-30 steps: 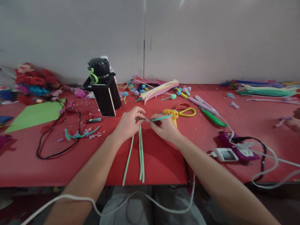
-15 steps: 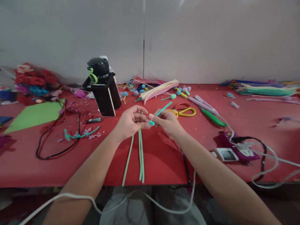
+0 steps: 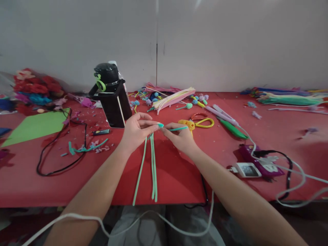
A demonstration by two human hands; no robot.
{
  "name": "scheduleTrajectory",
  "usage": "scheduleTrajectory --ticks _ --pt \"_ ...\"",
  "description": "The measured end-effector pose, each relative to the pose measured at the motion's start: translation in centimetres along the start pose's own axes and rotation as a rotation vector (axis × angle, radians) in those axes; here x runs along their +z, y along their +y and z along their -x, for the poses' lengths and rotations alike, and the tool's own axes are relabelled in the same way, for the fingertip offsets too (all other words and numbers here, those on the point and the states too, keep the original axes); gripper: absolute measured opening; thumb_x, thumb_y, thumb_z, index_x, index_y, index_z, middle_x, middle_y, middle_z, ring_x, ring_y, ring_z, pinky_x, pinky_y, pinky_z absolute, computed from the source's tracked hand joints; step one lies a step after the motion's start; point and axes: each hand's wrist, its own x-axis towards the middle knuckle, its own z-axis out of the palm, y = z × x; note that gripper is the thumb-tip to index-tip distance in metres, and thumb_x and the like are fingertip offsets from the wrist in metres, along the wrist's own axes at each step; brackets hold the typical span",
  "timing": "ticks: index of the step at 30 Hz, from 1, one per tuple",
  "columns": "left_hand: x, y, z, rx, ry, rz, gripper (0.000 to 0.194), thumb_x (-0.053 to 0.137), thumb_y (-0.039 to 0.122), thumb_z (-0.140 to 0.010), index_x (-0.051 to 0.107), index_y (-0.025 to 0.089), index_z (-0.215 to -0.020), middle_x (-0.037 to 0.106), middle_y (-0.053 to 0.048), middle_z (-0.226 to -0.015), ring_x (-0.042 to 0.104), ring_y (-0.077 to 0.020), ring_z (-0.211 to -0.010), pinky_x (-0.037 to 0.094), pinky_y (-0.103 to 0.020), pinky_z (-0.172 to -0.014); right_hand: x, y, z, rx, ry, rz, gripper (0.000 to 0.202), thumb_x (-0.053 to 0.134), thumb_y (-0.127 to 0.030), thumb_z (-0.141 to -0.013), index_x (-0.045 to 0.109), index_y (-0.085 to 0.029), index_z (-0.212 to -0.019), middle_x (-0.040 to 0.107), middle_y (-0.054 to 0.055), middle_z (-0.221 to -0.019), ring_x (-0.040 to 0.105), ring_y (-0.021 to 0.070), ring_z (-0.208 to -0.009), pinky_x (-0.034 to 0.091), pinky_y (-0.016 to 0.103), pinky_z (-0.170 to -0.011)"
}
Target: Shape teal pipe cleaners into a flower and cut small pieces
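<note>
Teal pipe cleaner (image 3: pixel 178 128), red tabletop (image 3: pixel 176 181)

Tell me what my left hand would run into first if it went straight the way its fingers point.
Probably your right hand, whose fingertips are just beyond the teal piece pinched by your left hand. Depth is unclear from one view, so it could pass slightly to one side.
</note>
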Motion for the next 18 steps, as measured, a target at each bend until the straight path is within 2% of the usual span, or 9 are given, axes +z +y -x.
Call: scheduleTrajectory --ticks 4,7,12,15,18 --pt "-0.1 0.2 -0.1 -0.007 -0.065 0.032 0.041 0.091 0.024 -0.062 0.063 0.015 -0.09 0.08 -0.009 -0.089 0.078 -0.0223 -0.082 0.061 -0.032 -0.075 -0.2 0.2 0.0 -0.009 0.016 0.024 0.03 0.067 -0.046 -0.086 0.068 -0.019 -0.071 0.066 0.001 -0.066 0.054 0.0142 -0.06 0.045 0.028 -0.059" --pt "0.0 0.0 -0.1 0.028 -0.04 0.006 0.036 0.089 0.019 -0.064 0.063 0.015 -0.088 0.08 -0.008 -0.087 0.078 -0.0228 -0.085 0.062 -0.033 -0.08 -0.1 0.4 0.1 -0.015 0.001 0.038 0.028 0.066 -0.041 -0.088 0.068 -0.019 -0.072 0.065 0.001 -0.065 0.053 0.0134 -0.058 0.043 0.027 -0.058" --pt "0.1 -0.7 0.1 0.154 0.011 -0.23 0.021 0.078 0.012 -0.074 0.061 0.017 -0.085 0.079 -0.007 -0.085 0.078 -0.0216 -0.087 0.062 -0.032 -0.082 0.4 0.6 0.4 -0.135 -0.07 0.173 0.017 0.062 -0.027 -0.089 0.07 -0.018 -0.078 0.068 0.002 -0.071 0.058 0.014 -0.063 0.044 0.027 -0.063" --pt "-0.1 -1.2 0.2 0.217 -0.063 -0.395 0.017 0.07 0.008 -0.078 0.06 0.018 -0.087 0.078 -0.005 -0.088 0.077 -0.0197 -0.09 0.061 -0.031 -0.083 0.1 0.6 0.4 -0.212 -0.113 0.28 0.019 0.061 -0.024 -0.09 0.067 -0.019 -0.073 0.065 0.002 -0.068 0.057 0.0139 -0.061 0.042 0.027 -0.061" --pt "-0.3 -1.3 0.3 0.197 -0.188 -0.491 0.019 0.065 0.005 -0.08 0.06 0.02 -0.09 0.078 -0.004 -0.09 0.077 -0.0185 -0.092 0.059 -0.032 -0.085 -0.3 0.4 0.3 -0.262 -0.111 0.35 0.022 0.06 -0.023 -0.091 0.064 -0.019 -0.07 0.065 0.003 -0.068 0.059 0.0153 -0.063 0.043 0.028 -0.063"
